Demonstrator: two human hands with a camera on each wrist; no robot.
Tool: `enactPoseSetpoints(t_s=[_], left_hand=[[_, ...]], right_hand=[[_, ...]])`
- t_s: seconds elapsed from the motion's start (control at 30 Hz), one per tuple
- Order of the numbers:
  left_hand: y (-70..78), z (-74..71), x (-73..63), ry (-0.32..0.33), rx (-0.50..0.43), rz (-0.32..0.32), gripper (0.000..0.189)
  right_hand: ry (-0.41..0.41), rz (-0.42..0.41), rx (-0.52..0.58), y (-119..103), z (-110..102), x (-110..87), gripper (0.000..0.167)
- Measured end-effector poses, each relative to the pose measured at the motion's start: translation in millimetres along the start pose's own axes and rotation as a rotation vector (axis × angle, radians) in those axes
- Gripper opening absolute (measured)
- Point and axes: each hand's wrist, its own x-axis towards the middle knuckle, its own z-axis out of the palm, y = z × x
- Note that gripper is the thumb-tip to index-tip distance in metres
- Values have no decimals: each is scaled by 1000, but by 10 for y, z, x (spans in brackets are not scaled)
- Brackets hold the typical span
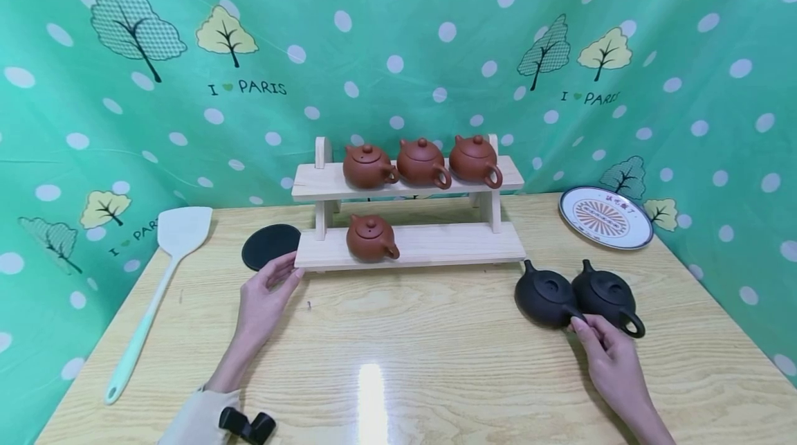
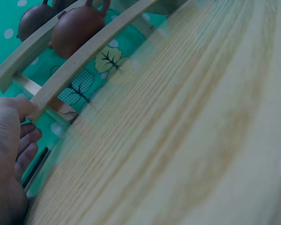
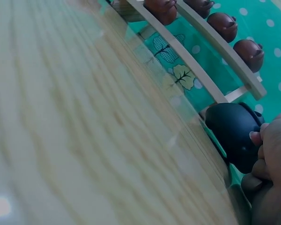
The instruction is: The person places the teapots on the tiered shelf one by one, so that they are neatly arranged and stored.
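My left fingers (image 1: 279,266) pinch the wooden rack (image 1: 448,244) at its lower corner, seemingly to steady it, while my right fingers (image 1: 607,329) hold the left black teapot (image 1: 543,300) by its handle (image 1: 574,311), likely for control.

We see reddish-brown teapots (image 1: 371,240), plain black teapots (image 1: 540,300), a pale wood shelf (image 1: 445,246), a green curtain (image 1: 370,92) with white dots and yellow trees, and a white plate (image 1: 605,218) with an orange sunburst.
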Motion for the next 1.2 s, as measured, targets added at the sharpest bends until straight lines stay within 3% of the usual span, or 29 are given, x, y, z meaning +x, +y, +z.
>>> enactPoseSetpoints(t_s=[0.73,1.2], left_hand=[[-9,4,6,-5,0,12,38],[10,-5,2,-8,-6,6,36]], right_hand=[[86,-78,72,-151,64,-13,10],[60,-114,85,-294,97,40,11]])
